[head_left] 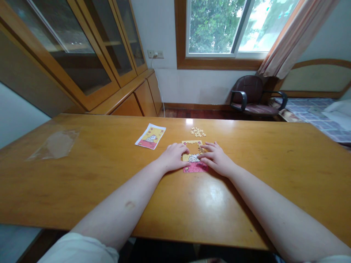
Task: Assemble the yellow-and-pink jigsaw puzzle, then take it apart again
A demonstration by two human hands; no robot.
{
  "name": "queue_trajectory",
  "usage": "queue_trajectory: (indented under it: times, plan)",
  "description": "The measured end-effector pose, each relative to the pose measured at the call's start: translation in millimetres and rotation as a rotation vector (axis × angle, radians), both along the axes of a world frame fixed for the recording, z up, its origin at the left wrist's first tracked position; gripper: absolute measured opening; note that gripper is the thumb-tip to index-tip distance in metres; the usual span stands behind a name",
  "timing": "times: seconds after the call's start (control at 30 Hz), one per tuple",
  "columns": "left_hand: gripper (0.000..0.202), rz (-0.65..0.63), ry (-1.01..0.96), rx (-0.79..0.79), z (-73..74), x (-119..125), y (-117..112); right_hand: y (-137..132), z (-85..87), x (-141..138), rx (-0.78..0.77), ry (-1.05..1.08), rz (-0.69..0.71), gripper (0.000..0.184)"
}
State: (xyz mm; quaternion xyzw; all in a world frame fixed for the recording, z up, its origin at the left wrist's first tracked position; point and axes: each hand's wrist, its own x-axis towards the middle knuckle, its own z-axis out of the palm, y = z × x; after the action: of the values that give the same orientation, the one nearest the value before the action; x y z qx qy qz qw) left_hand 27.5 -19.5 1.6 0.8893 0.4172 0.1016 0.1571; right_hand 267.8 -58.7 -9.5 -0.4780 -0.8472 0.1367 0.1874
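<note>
A partly assembled jigsaw puzzle [195,168] lies flat on the table, pink along its near side, with a white cartoon animal in the middle and a yellow frame around a bare gap. My left hand [174,157] rests at its left edge, thumb and fingers apart. Across from it, my right hand [216,157] lies over the right edge with fingers spread, covering part of that border. Just beyond the puzzle sits a small heap of loose puzzle pieces [197,132]. To the left is a printed picture sheet [150,136] showing a similar yellow and pink design.
The wooden table [109,190] spans the view. A clear plastic bag [56,144] lies at its left. Behind stand a glass-door cabinet [117,82], a brown armchair [251,95] under the window, and a bed [315,113] at right.
</note>
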Motion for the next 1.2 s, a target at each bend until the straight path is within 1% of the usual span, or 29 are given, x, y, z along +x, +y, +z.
queue_trajectory:
  times: [0.23, 0.47, 0.7, 0.9, 1.2]
  plan:
    - [0.042, 0.001, 0.002, 0.003, -1.0, -0.2, 0.8, 1.9, -2.3, 2.3, -0.011, 0.01, -0.007, 0.037]
    - [0.042, 0.003, 0.007, -0.009, 0.9, 0.6, 0.0, 1.4, -2.2, 2.4, -0.026, 0.009, 0.007, 0.036]
    - [0.042, 0.009, 0.006, -0.025, 1.4, 0.2, 0.0, 2.4, -3.0, 2.9, 0.031, 0.02, -0.06, 0.038]
    - [0.041, 0.001, 0.004, -0.015, 0.6, -0.1, 0.1, 3.4, -5.0, 3.6, 0.046, 0.024, -0.053, 0.038]
    - [0.041, -0.003, 0.009, -0.011, 1.5, 0.4, -0.4, 2.6, -3.6, 3.1, -0.002, 0.025, -0.049, 0.039]
